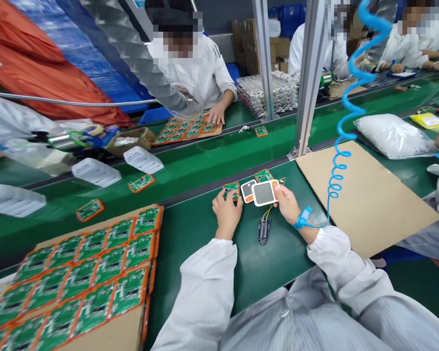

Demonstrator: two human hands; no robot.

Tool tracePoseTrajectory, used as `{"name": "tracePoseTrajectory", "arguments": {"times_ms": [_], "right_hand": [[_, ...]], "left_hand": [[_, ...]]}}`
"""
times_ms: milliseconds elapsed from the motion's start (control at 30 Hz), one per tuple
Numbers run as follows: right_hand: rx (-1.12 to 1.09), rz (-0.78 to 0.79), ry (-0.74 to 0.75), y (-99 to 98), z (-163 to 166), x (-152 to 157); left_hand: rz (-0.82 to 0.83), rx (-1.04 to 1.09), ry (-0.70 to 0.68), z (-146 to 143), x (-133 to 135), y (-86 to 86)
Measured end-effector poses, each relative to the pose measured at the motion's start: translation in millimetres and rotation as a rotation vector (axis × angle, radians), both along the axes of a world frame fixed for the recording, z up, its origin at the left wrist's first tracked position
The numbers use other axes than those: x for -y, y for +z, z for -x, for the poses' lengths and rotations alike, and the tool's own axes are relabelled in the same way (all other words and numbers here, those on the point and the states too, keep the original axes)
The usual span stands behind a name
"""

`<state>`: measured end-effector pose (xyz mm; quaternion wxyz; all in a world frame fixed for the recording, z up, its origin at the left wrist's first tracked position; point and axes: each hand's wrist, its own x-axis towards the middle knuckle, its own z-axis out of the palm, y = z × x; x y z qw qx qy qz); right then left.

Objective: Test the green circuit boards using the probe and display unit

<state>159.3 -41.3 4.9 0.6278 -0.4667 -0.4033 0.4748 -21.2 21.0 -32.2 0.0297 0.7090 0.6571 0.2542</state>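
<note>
My right hand (pixel 288 204) wears a blue wrist strap (pixel 303 218) and pinches a white device with a grey screen and orange trim (pixel 264 193) by its right end. Below it lies a dark battery holder (pixel 264 231), joined by yellow wires. My left hand (pixel 227 210) has its fingers and thumb closed around the edges of an orange-rimmed green circuit board (pixel 231 187) at the table's far side. Between the hands, a second white device (pixel 248 191) is partly covered by the held one. Another circuit board (pixel 264 174) lies just behind them.
At left, cardboard (pixel 113 336) carries rows of circuit boards (pixel 78 273). A conveyor belt (pixel 190 170) bears loose boards and white plastic trays (pixel 95 171). A blue coiled cord (pixel 334 170) hangs at right above a cardboard sheet (pixel 366 204). A co-worker (pixel 205 63) sits opposite.
</note>
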Motion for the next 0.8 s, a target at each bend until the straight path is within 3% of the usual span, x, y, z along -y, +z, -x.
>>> {"name": "tracePoseTrajectory", "arguments": {"times_ms": [233, 433, 633, 800], "right_hand": [[-0.005, -0.005, -0.057, -1.3, -1, -1], [0.013, 0.0, -0.056, -2.2, -3, -1], [-0.006, 0.003, -0.098, -4.1, -5, -2], [0.009, 0.005, -0.11, -4.1, -5, -2]], "left_hand": [[0.008, 0.048, -0.014, -20, 5, -0.1], [-0.065, 0.155, -0.162, -1, -14, -5.8], [-0.234, 0.208, 0.186, 55, -78, -0.3], [-0.169, 0.201, 0.391, 92, -124, 8.9]]}}
